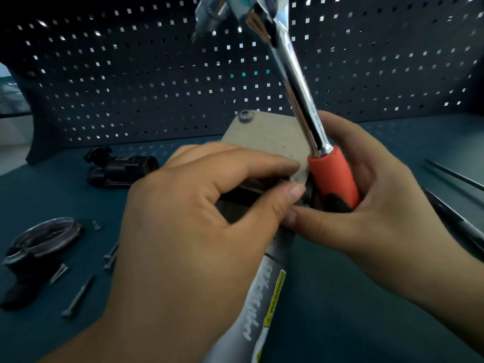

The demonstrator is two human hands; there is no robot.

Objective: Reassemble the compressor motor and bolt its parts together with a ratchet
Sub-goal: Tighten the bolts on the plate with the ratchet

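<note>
The compressor motor point(259, 297), a silver cylinder with a yellow warning label, lies between my hands, pointing away from me. Its beige end plate point(264, 138) carries a bolt point(246, 117) at the far corner. My left hand point(199, 221) grips the motor body just below the plate, thumb and fingers curled round it. My right hand point(366, 200) holds the ratchet point(296, 82) by its orange handle point(332, 176). The chrome shaft rises up and left to the head at the frame's top. Where my hands meet, the motor is hidden.
On the blue bench point(340, 297) at left lie a round metal end cap point(44, 238), a black part point(123, 167), and several long bolts point(78, 296). Dark rods point(455, 218) lie at right. A perforated panel point(131, 74) stands behind.
</note>
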